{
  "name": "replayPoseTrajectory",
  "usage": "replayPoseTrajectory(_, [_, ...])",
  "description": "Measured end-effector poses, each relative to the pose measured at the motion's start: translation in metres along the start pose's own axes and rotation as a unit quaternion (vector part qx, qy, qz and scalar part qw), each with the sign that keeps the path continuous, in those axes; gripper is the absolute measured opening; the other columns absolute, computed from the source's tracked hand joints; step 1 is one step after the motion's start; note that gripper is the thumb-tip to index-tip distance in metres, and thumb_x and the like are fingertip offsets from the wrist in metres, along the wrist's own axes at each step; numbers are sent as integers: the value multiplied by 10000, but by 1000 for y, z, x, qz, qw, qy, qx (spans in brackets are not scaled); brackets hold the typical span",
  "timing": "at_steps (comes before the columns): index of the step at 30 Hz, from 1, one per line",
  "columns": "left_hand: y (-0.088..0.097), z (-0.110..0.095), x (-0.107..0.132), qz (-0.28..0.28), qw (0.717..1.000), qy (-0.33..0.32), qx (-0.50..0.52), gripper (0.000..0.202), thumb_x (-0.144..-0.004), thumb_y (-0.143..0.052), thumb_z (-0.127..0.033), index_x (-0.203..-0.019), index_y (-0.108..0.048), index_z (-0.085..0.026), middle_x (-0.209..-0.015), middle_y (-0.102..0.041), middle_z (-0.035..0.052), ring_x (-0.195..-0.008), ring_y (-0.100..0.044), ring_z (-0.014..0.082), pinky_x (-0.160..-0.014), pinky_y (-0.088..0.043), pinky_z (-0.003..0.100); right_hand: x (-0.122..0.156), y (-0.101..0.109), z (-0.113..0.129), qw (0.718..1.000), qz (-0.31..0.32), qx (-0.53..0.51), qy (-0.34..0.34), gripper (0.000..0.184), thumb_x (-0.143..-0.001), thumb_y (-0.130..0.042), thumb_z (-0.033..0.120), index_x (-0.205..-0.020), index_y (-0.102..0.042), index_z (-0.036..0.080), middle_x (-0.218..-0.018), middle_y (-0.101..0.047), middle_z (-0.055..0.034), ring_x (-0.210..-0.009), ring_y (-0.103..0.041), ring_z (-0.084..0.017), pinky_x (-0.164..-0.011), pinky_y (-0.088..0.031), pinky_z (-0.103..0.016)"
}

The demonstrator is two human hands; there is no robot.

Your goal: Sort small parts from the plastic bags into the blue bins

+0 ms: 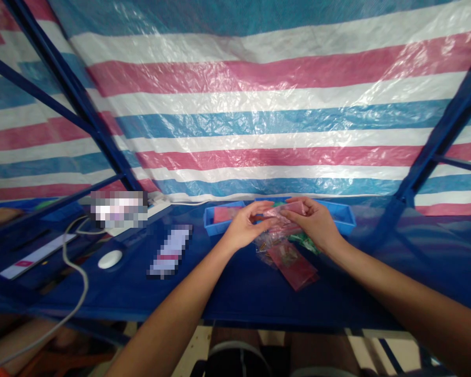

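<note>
A pinkish clear plastic bag (288, 211) is held up over the blue table. My right hand (317, 222) pinches it between thumb and fingers at its right side. My left hand (245, 226) has its fingers curled around the bag's left end, thumb below. Under the hands lie more clear plastic bags (265, 246) and a red plastic bag (294, 267) with small brassy pieces showing in it. Some green packets (304, 242) are partly hidden beneath my right hand.
Behind my hands stand a blue tray (212, 229) with red material and another blue tray (347, 222). To the left are a blurred-out phone (170, 251), a white oval object (110, 259), a white cable (84, 277) and a power strip (159, 208). Blue posts (435, 141) frame a striped sheet.
</note>
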State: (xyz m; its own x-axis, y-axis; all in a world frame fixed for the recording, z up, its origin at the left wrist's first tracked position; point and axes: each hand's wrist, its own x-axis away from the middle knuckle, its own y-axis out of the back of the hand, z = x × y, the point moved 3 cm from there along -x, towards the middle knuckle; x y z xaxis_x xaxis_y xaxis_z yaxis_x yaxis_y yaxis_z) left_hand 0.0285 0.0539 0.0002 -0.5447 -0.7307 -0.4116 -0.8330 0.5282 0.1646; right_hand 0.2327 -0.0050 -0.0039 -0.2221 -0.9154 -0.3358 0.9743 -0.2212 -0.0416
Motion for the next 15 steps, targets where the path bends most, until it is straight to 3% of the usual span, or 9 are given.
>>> replayPoseTrajectory(5, [3, 4, -2, 12, 1000, 22, 7, 491, -843, -880, -464, -1207, -748, -164, -1088, -811, 121, -973, -771, 230, -902, -583, 348, 1, -2, 0, 999, 24, 18, 21, 482, -732, -940, 550, -1061, -751, 252, -1019, -833, -65, -846, -781, -283, -791, -658, -445])
replayPoseTrajectory(9, [9, 5, -6, -11, 1000, 7, 22, 499, -842, -887, -457, -1212, -723, -165, -1047, -797, 105, -947, -759, 206, -897, -578, 328, -3, 1, -4, 999, 7, 32, 31, 478, -748, -930, 528, -1085, -754, 239, -1007, -827, -58, -847, -774, -268, -812, -644, -430])
replayPoseTrajectory(15, [9, 7, -4, -24, 995, -20, -95, 415, -890, -832, -354, -1255, -718, -192, -1180, -779, 109, -1100, -733, 233, -943, -565, 335, -5, 1, -11, 999, 24, -3, 23, 472, -729, -943, 520, -1051, -732, 246, -983, -829, -55, -893, -793, -263, -862, -650, -429])
